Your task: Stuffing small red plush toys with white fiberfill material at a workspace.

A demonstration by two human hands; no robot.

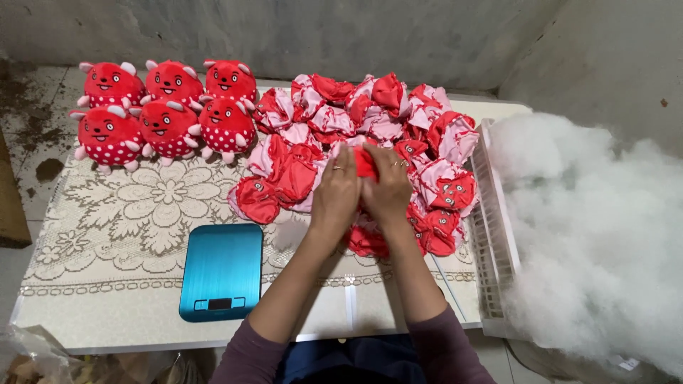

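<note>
Both my hands meet over the middle of a table, gripping one unstuffed red plush toy skin (364, 161) between them. My left hand (336, 190) wears a ring and closes on the skin's left side. My right hand (388, 186) closes on its right side. Around and under my hands lies a heap of several flat red and pink toy skins (334, 117). Several stuffed red toys with white dots and pink horns (165, 107) stand in two rows at the far left of the table.
A blue kitchen scale (222, 272) lies near the front edge on a lace tablecloth (135, 213). A white slatted basket (491, 235) holds a big mass of white stuffing fibre (597, 235) at the right. Grey walls stand behind the table.
</note>
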